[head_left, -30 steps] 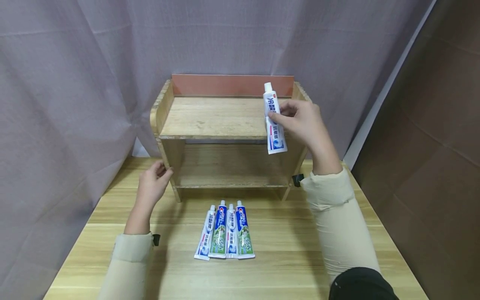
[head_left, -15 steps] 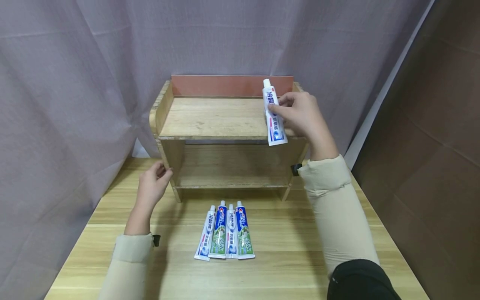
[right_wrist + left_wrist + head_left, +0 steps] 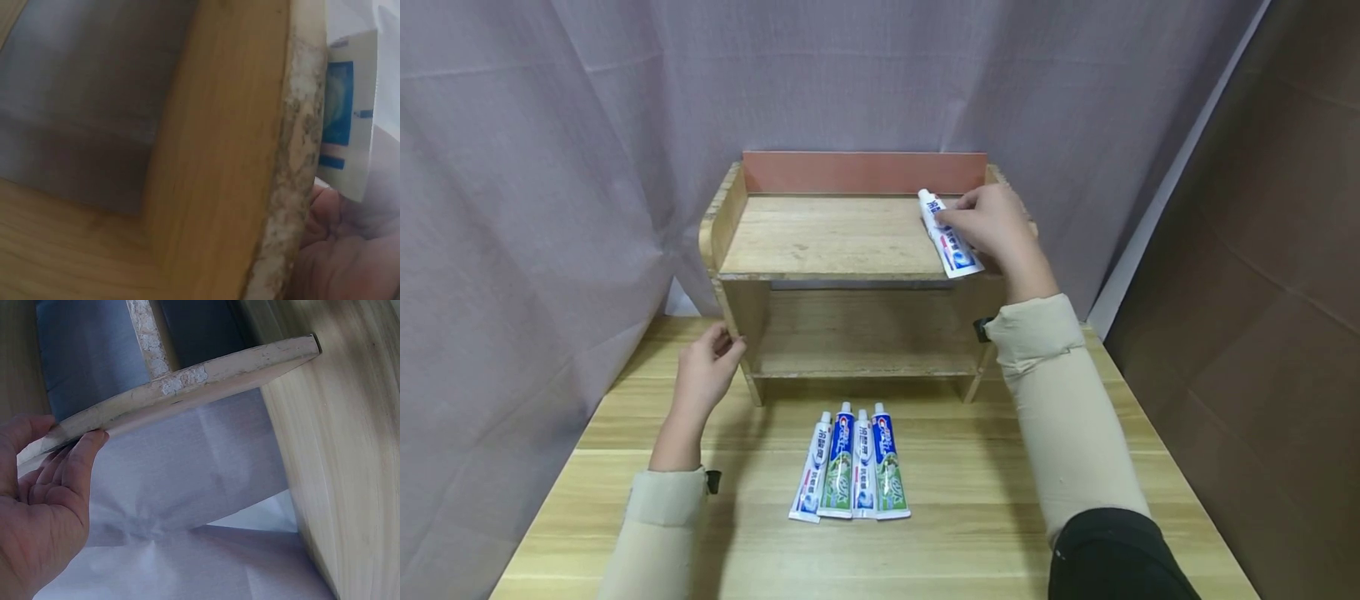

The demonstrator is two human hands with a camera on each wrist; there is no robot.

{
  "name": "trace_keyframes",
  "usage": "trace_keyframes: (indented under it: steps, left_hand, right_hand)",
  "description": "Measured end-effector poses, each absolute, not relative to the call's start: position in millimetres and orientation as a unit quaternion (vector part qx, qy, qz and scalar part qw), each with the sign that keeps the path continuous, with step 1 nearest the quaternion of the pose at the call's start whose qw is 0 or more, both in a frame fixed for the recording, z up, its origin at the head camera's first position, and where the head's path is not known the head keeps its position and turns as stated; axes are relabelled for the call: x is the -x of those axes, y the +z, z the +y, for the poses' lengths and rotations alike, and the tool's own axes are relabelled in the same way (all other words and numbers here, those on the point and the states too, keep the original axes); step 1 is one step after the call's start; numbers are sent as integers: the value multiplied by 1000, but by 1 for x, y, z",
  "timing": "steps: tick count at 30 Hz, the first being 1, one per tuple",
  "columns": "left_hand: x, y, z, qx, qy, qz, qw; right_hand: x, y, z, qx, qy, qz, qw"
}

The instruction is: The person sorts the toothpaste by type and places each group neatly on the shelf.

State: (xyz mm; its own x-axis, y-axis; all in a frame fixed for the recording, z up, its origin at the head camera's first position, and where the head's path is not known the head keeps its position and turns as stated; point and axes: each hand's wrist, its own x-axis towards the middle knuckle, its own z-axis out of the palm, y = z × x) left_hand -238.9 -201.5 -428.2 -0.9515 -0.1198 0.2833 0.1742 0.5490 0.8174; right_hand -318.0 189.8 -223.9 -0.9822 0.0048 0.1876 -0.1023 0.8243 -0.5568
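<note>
My right hand (image 3: 992, 221) pinches a white toothpaste tube (image 3: 951, 243) over the right part of the small wooden shelf's (image 3: 827, 237) top board. The tube lies slanted, cap toward the back and flat end near the board's front edge; I cannot tell whether it touches the board. In the right wrist view the tube's flat end (image 3: 353, 112) shows behind the shelf's edge, with most of the hand hidden. My left hand (image 3: 706, 367) grips the left side panel, thumb on one face and fingers on the other, as the left wrist view shows of the side panel (image 3: 187, 381).
Several toothpaste tubes lie side by side on the table before the shelf, among them a blue and green one (image 3: 891, 479) and a white one (image 3: 812, 471). A lower board (image 3: 865, 333) spans the shelf. Grey cloth (image 3: 850, 75) hangs close behind.
My right hand has moved up and forward, then lowered the toothpaste tube toward the top board, tilting its cap leftward. The left hand has stayed on the side panel.
</note>
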Motion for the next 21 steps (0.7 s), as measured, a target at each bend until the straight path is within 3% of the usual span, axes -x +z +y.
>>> trace_keyframes:
  steps: [21]
  left_hand:
    - [238,-428,-199,20,-473,-867,152]
  right_hand:
    - [323,-216,185,18,211,-972,100]
